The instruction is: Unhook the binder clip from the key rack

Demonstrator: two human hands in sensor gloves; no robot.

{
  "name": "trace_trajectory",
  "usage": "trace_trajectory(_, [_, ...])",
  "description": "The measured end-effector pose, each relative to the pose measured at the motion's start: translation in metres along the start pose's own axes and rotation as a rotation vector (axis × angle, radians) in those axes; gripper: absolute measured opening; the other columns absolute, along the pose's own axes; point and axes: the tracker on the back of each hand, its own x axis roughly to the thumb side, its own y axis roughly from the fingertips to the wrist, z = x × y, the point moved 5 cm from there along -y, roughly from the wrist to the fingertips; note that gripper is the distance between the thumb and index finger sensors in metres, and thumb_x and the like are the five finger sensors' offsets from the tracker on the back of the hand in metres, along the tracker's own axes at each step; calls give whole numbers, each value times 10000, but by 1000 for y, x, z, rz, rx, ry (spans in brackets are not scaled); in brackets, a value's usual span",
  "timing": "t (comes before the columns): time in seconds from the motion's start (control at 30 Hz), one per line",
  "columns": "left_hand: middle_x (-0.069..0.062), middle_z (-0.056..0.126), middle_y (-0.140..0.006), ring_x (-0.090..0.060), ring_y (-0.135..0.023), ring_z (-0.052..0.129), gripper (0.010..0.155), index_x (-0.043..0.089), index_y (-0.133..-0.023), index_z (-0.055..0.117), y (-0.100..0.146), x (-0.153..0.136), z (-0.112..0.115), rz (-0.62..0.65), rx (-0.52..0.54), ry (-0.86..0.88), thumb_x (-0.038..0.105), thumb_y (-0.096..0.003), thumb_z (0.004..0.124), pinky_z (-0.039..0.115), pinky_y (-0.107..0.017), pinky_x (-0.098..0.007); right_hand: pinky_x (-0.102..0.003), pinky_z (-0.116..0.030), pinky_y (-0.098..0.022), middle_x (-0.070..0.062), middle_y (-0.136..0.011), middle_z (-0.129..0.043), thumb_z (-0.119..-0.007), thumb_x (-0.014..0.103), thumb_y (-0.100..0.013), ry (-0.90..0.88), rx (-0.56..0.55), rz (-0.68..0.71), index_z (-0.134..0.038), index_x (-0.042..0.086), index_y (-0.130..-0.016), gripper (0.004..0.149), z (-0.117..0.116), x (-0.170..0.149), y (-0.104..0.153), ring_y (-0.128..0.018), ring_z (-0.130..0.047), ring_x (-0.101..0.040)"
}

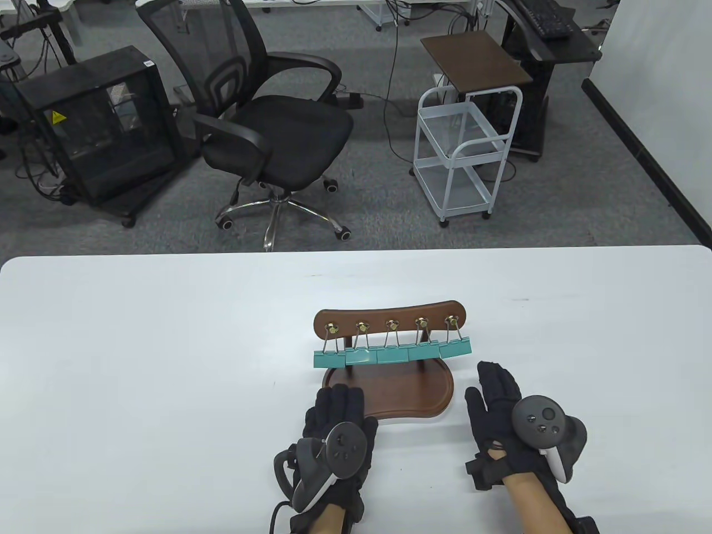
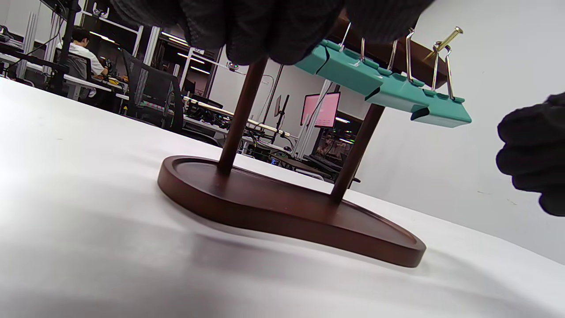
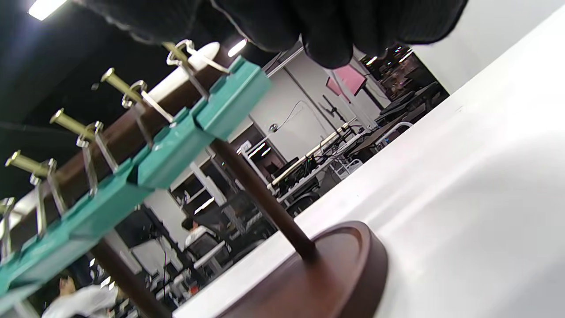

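five teal binder clips hang in a row from the brass pegs of the wooden key rack, which stands on its tray-shaped base on the white worktop. my left hand rests at the near left edge of the base, fingers forward, gripping nothing that i can see. my right hand lies flat and released just right of the base, near the rightmost clip but apart from it.

to do this step well, i think i should steady the base with my left hand, pinch the rightmost clip by its teal body, lift it so the wire loop clears the peg's head, then draw it toward me. the clips overlap edge to edge, so a straight pull seems wise to avoid dragging the neighbour along.

both wrist views cut my fingers off at the top edge, so i cannot tell whether my left fingers press the base or just hover over it. how deep each loop sits on its peg is hard to judge.
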Motion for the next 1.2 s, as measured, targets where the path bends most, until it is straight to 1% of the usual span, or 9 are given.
trace_trajectory(0.07, [-26,584,-1179,-304,-1113,514,626,286,-1098,617,0,0,0,0,1,5,547,-530,607,524,-757,-519,-518,-622,-630,-191,-981,-627,-687,511,-402,-49,-12,-20,-597,193,-927,620,1,-3,-5,-874,-606,-450])
trace_trajectory(0.23, [-26,592,-1179,-305,-1111,524,623,289,-1096,624,0,-1,0,-1,2,18,549,-529,612,531,-755,-518,-523,-616,-631,-201,-987,-614,-690,508,-408,-252,36,-65,-580,193,-937,625,-5,-12,-23,-876,-593,-463])
trace_trajectory(0.43, [-29,599,-1176,-304,-1110,529,624,287,-1095,630,0,-2,0,0,0,24,550,-530,615,533,-754,-519,-524,-611,-634,-207,-994,-602,-697,515,-412,-400,53,-120,-560,194,-949,641,-13,-21,-38,-879,-584,-469])
trace_trajectory(0.6, [-26,599,-1175,-305,-1109,530,620,289,-1093,631,1,-3,1,0,-3,24,547,-530,614,535,-753,-518,-527,-622,-628,-215,-991,-609,-698,515,-418,-494,56,-156,-561,188,-951,640,-18,-27,-44,-873,-596,-476])
trace_trajectory(0.83, [-26,602,-1175,-304,-1108,532,621,289,-1093,632,1,-2,1,5,-7,20,549,-529,615,537,-752,-517,-530,-636,-621,-225,-989,-618,-718,505,-427,-554,79,-188,-560,183,-957,640,-23,-27,-48,-866,-612,-486])
trace_trajectory(1.07, [-29,605,-1175,-308,-1107,534,620,292,-1092,638,2,-2,1,3,-9,18,549,-529,617,536,-752,-519,-542,-637,-621,-232,-1009,-581,-745,487,-433,-555,175,-257,-500,199,-986,669,-38,-24,-49,-869,-610,-496])
trace_trajectory(1.13, [-29,607,-1175,-308,-1108,533,619,293,-1092,638,2,-3,1,1,-11,17,549,-529,618,536,-752,-519,-547,-661,-611,-226,-1013,-579,-752,467,-437,-560,206,-257,-477,205,-994,674,-42,-22,-49,-860,-636,-497])
trace_trajectory(1.2, [-27,606,-1175,-308,-1108,535,619,293,-1091,640,2,-3,1,1,-11,20,550,-528,617,537,-752,-518,-557,-692,-593,-225,-994,-619,-767,428,-433,-570,196,-266,-498,199,-986,657,-41,-21,-49,-852,-671,-485])
